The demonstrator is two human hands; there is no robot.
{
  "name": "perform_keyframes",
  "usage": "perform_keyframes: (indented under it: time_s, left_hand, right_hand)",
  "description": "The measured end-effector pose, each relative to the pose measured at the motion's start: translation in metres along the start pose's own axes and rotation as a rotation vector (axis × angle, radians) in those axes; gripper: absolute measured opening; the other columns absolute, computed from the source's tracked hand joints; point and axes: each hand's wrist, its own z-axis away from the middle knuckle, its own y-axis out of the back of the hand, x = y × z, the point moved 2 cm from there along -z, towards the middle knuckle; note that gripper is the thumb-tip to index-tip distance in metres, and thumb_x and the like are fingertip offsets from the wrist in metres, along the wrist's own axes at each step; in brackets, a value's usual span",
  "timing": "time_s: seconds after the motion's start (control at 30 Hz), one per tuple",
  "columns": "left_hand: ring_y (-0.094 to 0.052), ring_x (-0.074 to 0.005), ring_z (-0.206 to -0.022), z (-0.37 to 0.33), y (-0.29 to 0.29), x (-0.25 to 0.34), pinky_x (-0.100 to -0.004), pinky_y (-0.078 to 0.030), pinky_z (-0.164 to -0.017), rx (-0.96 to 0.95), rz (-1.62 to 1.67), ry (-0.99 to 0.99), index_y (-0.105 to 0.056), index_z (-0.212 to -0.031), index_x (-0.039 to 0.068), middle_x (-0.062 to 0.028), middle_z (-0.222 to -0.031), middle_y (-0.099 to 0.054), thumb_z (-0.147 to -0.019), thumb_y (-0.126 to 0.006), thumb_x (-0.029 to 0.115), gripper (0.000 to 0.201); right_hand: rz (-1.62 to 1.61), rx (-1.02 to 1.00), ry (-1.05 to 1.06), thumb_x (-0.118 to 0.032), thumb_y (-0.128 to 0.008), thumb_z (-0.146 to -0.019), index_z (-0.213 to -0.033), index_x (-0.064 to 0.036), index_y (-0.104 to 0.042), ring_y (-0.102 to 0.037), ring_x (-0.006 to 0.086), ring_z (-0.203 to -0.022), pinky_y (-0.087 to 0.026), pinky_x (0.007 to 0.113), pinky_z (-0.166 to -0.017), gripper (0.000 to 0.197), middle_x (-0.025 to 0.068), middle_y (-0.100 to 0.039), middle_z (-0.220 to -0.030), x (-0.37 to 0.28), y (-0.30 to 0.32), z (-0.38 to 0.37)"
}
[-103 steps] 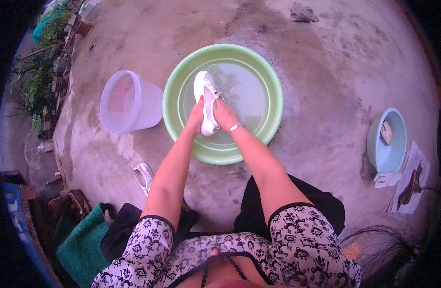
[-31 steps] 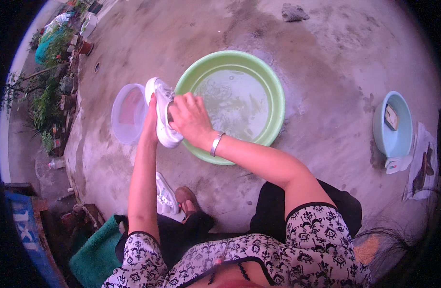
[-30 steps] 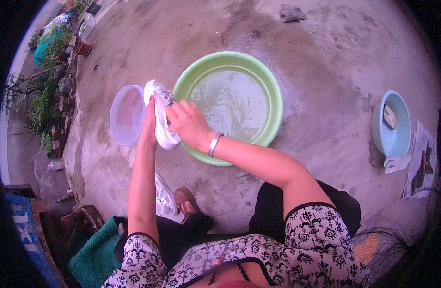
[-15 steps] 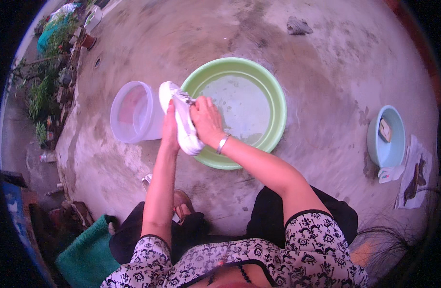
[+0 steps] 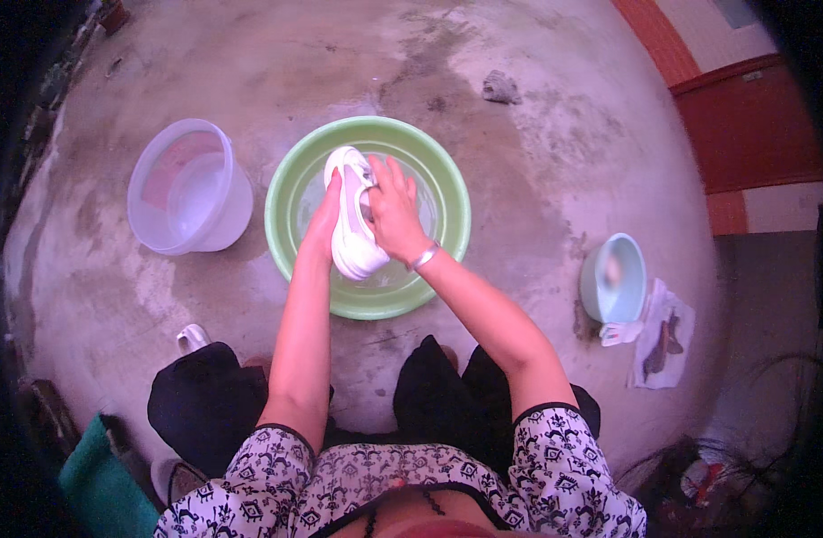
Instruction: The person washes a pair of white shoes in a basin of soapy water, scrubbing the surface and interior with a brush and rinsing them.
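Note:
A white shoe [image 5: 350, 235], toe pointing away from me, is held tilted on its side above the green basin [image 5: 459, 220]. My left hand [image 5: 322, 222] grips it along the left side, thumb laid on the shoe. From the right, my right hand [image 5: 395, 212] has its fingers bent at the shoe's opening and upper; the fingertips are partly hidden there. A silver bracelet [image 5: 424, 256] circles my right wrist. Shallow water lies in the basin, which rests on the floor.
Left of the basin stands a translucent bucket [image 5: 236, 213]. At right is a small light-blue basin [image 5: 634, 285] beside a paper sheet [image 5: 681, 311] with dark items on it. A grey rag-like lump [image 5: 500, 87] lies farther off. Green cloth [image 5: 107, 489] hangs at lower left.
The view has turned right. The shoe and both hands have shifted from over the gap between bucket and basin to over the basin's middle. Both hands still hold the shoe.

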Motion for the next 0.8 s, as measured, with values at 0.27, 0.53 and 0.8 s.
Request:
perform_keyframes:
  time_s: [0.27,0.53,0.8]
  left_hand:
    - [-0.044,-0.0237,-0.106,-0.024,0.005,-0.051,-0.0323,-0.037,-0.088,-0.115,0.165,0.120,-0.023,-0.127,0.003,-0.0141,-0.121,-0.039,-0.084,-0.031,0.048,0.063]
    - [-0.053,-0.0226,-0.093,-0.039,0.009,-0.055,-0.0337,-0.044,-0.079,-0.199,0.341,0.212,-0.031,-0.123,0.003,-0.0127,-0.112,-0.048,-0.083,-0.036,0.046,0.058]
    - [-0.055,-0.0238,-0.083,-0.012,-0.005,-0.029,-0.0331,-0.046,-0.074,-0.222,0.372,0.365,-0.035,-0.120,0.002,-0.0113,-0.100,-0.053,-0.079,-0.043,0.048,0.062]
  right_hand:
    - [0.513,-0.258,-0.198,-0.011,-0.049,-0.070,-0.086,0.0035,-0.055,-0.023,0.0385,-0.118,-0.019,0.058,-0.090,0.022,0.0153,-0.023,-0.130,0.015,0.006,-0.001]
    - [0.629,-0.256,-0.060,-0.009,-0.051,-0.064,-0.075,0.0020,-0.056,-0.027,0.0349,-0.116,-0.022,0.056,-0.088,0.016,0.0146,-0.032,-0.125,-0.013,0.018,-0.011]
    - [0.317,-0.301,-0.220,-0.016,-0.060,-0.053,-0.078,-0.0018,-0.059,-0.034,0.0334,-0.109,-0.031,0.044,-0.083,0.029,0.0127,-0.041,-0.115,-0.041,0.059,0.018]
